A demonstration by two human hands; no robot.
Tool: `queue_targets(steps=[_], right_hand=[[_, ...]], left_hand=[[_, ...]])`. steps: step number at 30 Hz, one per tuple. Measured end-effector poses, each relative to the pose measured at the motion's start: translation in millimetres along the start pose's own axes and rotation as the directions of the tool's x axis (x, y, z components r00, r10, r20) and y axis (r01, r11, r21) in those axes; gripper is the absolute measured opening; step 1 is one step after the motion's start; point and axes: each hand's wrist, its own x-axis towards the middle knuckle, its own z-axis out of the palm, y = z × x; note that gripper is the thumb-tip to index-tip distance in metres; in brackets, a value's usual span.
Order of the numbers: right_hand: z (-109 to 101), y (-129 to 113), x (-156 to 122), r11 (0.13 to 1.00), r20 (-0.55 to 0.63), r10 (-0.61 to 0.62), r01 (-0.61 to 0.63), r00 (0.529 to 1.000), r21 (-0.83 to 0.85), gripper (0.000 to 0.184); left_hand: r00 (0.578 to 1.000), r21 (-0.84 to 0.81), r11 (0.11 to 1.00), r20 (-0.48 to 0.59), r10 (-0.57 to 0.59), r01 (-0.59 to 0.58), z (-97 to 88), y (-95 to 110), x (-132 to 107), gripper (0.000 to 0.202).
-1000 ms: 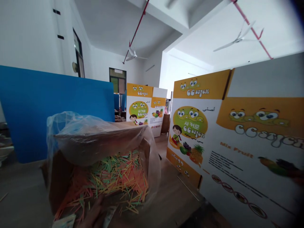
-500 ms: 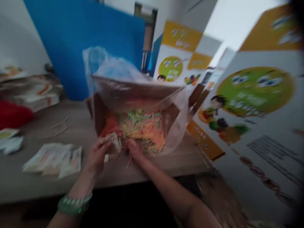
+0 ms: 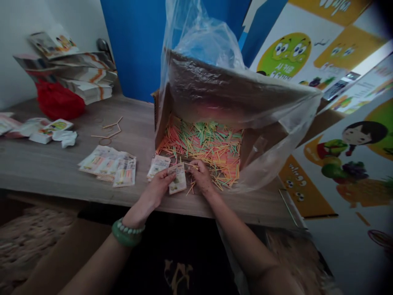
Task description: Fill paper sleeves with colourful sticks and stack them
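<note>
My left hand (image 3: pixel 158 186) is closed on a small printed packet (image 3: pixel 177 184), held upright with the thumb across its face. Just right of it, my right hand (image 3: pixel 201 176) pinches a thin yellowish stick (image 3: pixel 193 165) level with the packet's top edge. Behind both hands, an open cardboard box lined with a clear plastic bag (image 3: pixel 270 102) lies with its opening toward me. Pink, green and yellow thin sticks (image 3: pixel 205 141) fill its floor and spill onto the table. Another packet (image 3: pixel 158 164) lies flat beside my left fingers.
Several packets with sticks inside (image 3: pixel 107 164) overlap on the table (image 3: pixel 61 164) at left. Farther back are a red bag (image 3: pixel 59 100), stacked printed cartons (image 3: pixel 92 80), crumpled tissue (image 3: pixel 66 138) and loose rubber bands (image 3: pixel 105 141). Large printed boxes (image 3: pixel 353 172) stand at right.
My view has tilted down and turned left, so the box appears larger and farther right. The packet in my left hand now faces me more squarely. My right hand has lifted slightly, beside the packet's top.
</note>
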Motion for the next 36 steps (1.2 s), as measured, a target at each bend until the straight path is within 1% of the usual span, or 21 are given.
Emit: queue_targets(steps=[3,6,8,11,13,17,22,26,29,30,32,34,36], right_hand=[[-1.6,0.5,-0.2,0.993,0.004,-0.069,0.069,0.998,-0.1,0.018],[-0.9,3.7,0.3,0.973,0.054,-0.101,0.11,0.993,-0.205,0.021],[1.0,6.7,2.0,0.953,0.081,-0.136,0.152,0.987,-0.263,0.019],[5.2,10.7,6.8,0.901,0.075,-0.248,0.258,0.966,-0.348,0.016],[7.3,12.5,10.0,0.875,0.071,-0.303,0.307,0.95,-0.373,0.019],[4.9,13.7,12.5,0.867,0.082,-0.333,0.339,0.939,-0.366,0.022],[-7.0,10.4,12.5,0.83,0.063,-0.412,0.403,0.909,-0.385,0.024],[-15.5,-1.1,16.9,0.862,-0.013,-0.362,0.33,0.932,-0.386,0.024],[-14.9,-12.5,21.5,0.873,-0.075,-0.359,0.307,0.93,-0.378,0.021],[-12.3,-14.8,22.4,0.877,-0.072,-0.351,0.301,0.934,-0.375,0.023],[-3.9,-15.4,22.3,0.893,-0.023,-0.296,0.268,0.955,-0.362,0.037],[6.3,-10.7,19.8,0.917,0.045,-0.217,0.22,0.975,-0.334,0.046],[14.2,-3.8,16.4,0.945,0.075,-0.152,0.167,0.986,-0.282,0.049]], left_hand=[[1.0,-0.007,1.0,-0.001,0.009,-0.009,-0.6,-2.3,1.6,0.026],[0.999,-0.007,0.999,-0.029,0.038,-0.039,-2.7,-2.0,0.6,0.022],[0.997,0.02,0.997,-0.042,0.071,-0.07,-4.3,-0.4,-0.6,0.022],[0.992,0.068,0.991,-0.043,0.117,-0.114,-4.2,2.8,-2.9,0.024],[0.99,0.066,0.989,-0.041,0.138,-0.135,-1.8,5.3,-5.4,0.025],[0.988,0.059,0.986,-0.016,0.156,-0.154,2.2,9.1,-12.4,0.025],[0.989,0.071,0.989,-0.053,0.135,-0.131,-6.1,7.4,-15.9,0.024],[0.994,0.066,0.994,-0.054,0.096,-0.092,-11.9,5.2,-15.7,0.024],[0.999,0.035,0.999,0.008,0.035,-0.035,-11.0,4.1,-16.2,0.027],[0.999,0.028,1.0,0.031,0.01,-0.011,-10.3,3.5,-16.2,0.029],[0.998,0.031,0.999,0.055,-0.022,0.02,-9.4,1.8,-15.7,0.03],[0.999,0.04,0.999,0.044,-0.019,0.017,-9.7,0.6,-14.8,0.027],[1.0,0.048,0.999,0.013,0.003,-0.004,-11.0,1.3,-14.5,0.023]])
